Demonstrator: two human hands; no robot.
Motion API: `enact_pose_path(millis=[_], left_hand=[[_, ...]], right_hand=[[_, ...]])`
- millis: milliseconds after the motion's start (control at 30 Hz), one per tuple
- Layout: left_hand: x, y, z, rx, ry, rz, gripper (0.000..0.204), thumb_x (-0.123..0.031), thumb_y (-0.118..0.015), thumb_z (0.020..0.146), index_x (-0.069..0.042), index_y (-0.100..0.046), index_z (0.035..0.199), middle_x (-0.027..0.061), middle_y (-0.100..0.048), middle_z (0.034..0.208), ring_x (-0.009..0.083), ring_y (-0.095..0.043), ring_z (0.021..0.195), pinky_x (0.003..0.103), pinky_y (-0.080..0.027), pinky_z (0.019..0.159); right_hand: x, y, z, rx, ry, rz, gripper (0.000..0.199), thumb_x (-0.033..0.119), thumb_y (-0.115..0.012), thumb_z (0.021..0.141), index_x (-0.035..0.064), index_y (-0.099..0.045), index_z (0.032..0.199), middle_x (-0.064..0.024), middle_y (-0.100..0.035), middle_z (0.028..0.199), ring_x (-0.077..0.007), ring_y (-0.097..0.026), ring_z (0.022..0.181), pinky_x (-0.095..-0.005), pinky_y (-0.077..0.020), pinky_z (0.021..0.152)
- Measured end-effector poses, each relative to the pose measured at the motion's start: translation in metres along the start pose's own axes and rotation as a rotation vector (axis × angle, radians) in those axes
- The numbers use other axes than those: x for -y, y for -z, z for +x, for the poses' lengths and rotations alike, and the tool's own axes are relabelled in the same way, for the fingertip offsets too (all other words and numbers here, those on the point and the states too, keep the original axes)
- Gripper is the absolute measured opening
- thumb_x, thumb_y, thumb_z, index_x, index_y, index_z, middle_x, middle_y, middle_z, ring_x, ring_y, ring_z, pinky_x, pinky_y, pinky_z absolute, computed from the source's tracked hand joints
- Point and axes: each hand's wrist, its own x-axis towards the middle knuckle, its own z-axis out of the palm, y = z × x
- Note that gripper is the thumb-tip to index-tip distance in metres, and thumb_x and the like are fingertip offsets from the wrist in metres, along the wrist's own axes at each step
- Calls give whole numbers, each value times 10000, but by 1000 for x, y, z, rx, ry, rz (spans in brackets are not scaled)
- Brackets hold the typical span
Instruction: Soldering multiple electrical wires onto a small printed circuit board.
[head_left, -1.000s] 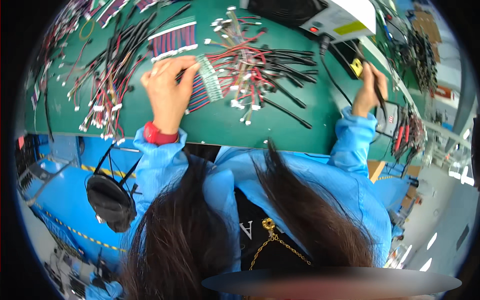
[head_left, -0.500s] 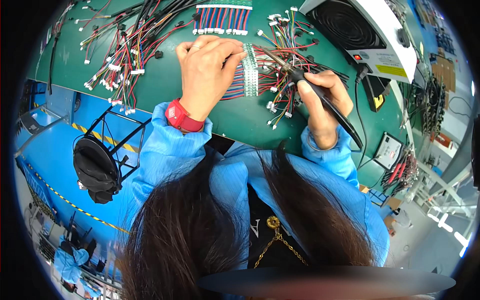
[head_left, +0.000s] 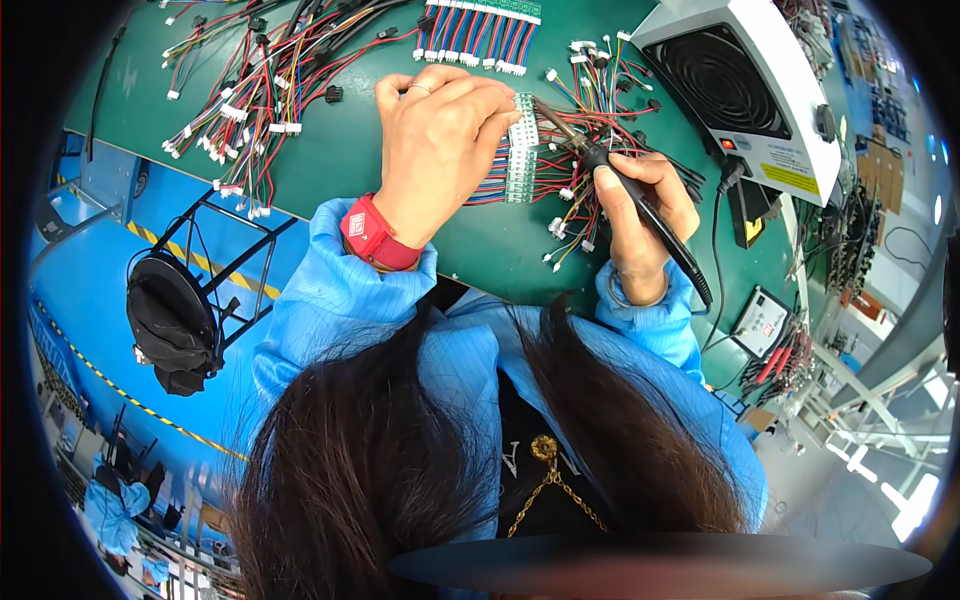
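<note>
A strip of small green circuit boards [head_left: 522,165] lies on the green bench mat, with red, blue and black wires along its left side and more wires to its right. My left hand [head_left: 440,150] is closed at the strip's far end, thumb and fingers pressed together; what they pinch is hidden. In my right hand [head_left: 645,215] I grip a soldering iron [head_left: 596,157] by its black handle. Its metal tip points to the upper left, close by the strip's far end and my left fingertips; I cannot tell whether it touches.
Bundles of wires with white connectors [head_left: 235,112] spread at the left. Another wired board strip [head_left: 485,50] lies at the back. A white fan unit [head_left: 740,90] stands at the back right, its black cable [head_left: 717,240] running down beside my right hand. A black stool [head_left: 175,315] stands left of the bench.
The whole view has shifted slightly, so the bench things appear farther right. Both hands keep their places by the strip, and the soldering iron stays in my right hand.
</note>
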Motion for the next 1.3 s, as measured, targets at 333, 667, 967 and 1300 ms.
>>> enact_pose_path(millis=[333, 667, 967, 1300], left_hand=[[-3, 3, 2, 7, -10, 7, 52, -151, -752, 806, -118, -712, 800, -61, -742, 915, 133, -645, 909, 362, -332, 842], [-2, 3, 2, 6, -15, 12, 65, -161, -759, 803, -120, -709, 794, -64, -741, 915, 133, -642, 908, 360, -331, 839], [-11, 14, 4, -294, -315, -184, 135, -84, -798, 725, -121, -731, 836, -25, -677, 793, 162, -609, 687, 307, -433, 652], [-51, 27, -24, -117, -265, -468, 232, -20, -825, 698, -65, -736, 907, 15, -553, 621, 146, -501, 481, 284, -366, 450]], right_hand=[[-2, 0, -1, -15, -80, 39, 158, 27, -770, 781, -37, -685, 898, -106, -648, 777, -141, -599, 682, -262, -453, 613], [0, 4, 1, -8, -214, 176, 173, 8, -759, 785, -39, -672, 928, -97, -630, 788, -131, -572, 681, -244, -438, 610], [20, 6, 5, -61, 329, -145, 235, -3, -767, 723, -10, -709, 950, -127, -639, 759, -211, -585, 637, -309, -461, 578], [13, 2, -5, 143, 273, 61, 176, 141, -787, 811, 10, -723, 910, -79, -533, 790, -172, -491, 696, -280, -400, 593]])
